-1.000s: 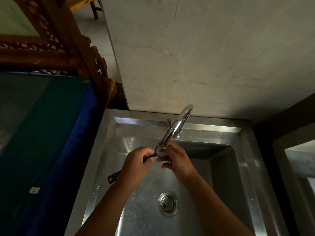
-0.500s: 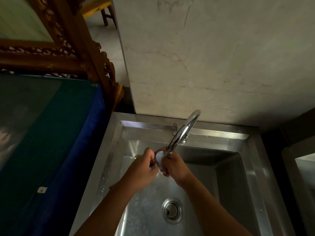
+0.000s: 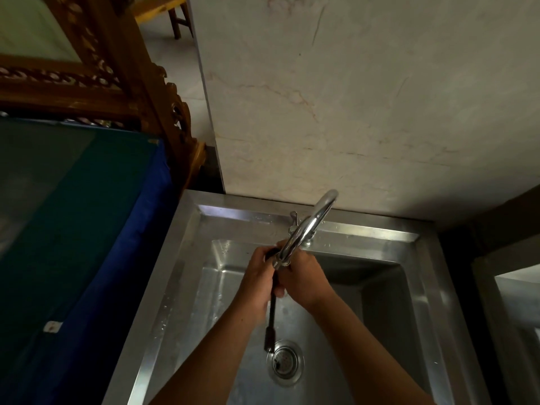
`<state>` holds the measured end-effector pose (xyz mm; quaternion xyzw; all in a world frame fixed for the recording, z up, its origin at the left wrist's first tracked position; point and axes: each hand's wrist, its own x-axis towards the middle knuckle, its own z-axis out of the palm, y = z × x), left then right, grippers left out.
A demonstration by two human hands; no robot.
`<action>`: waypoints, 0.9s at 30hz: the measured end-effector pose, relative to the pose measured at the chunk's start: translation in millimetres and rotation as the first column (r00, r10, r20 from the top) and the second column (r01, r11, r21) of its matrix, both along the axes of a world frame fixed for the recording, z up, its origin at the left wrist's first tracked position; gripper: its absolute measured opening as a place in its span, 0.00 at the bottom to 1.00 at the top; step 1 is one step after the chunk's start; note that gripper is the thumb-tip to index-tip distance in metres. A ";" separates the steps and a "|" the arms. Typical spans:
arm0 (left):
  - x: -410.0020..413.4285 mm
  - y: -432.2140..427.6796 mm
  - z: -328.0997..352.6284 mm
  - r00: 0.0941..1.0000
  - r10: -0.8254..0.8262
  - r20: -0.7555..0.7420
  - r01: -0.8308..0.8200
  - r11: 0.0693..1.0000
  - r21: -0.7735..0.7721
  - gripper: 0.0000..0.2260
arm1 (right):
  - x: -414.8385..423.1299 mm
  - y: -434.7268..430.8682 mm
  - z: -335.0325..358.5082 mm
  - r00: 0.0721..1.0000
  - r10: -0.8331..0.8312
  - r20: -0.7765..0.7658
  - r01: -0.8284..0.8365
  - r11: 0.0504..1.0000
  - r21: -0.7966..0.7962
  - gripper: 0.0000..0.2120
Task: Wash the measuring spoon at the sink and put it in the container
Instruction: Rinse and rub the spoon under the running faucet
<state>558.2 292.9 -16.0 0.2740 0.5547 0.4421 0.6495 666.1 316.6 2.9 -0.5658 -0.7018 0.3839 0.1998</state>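
Your left hand [image 3: 257, 276] and right hand [image 3: 304, 279] meet under spout of faucet [image 3: 306, 229], over basin of steel sink [image 3: 181, 258]. Both hands curled shut around measuring spoon [image 3: 271, 325]; bowl end hidden inside your fingers. Dark handle hangs down out of grip, tip just above drain [image 3: 285, 362]. Blue cloth [image 3: 125, 258] lies left of sink.

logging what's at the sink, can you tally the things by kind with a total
hands: 2 (left, right), both closed on the spoon
measuring spoon: 1, dark handle hanging down toward the drain
faucet: 1
sink basin: 1
drain strainer: 1
total: 6
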 end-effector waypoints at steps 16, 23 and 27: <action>-11.8 -0.3 0.0 0.909 0.124 0.397 -0.124 0.992 -0.026 0.19 | 8.2 -62.1 -31.1 0.857 -0.278 -0.434 0.010 0.851 -0.526 0.15; -34.0 -1.0 3.7 0.956 -0.293 -0.028 0.294 0.955 0.045 0.10 | 36.7 -55.1 -20.5 0.998 -0.061 -0.033 0.051 0.964 -0.260 0.19; -39.1 1.5 8.7 0.909 -0.417 -0.021 0.418 0.909 0.004 0.10 | 52.4 -34.2 0.8 0.945 0.111 0.309 -0.098 0.994 -0.058 0.14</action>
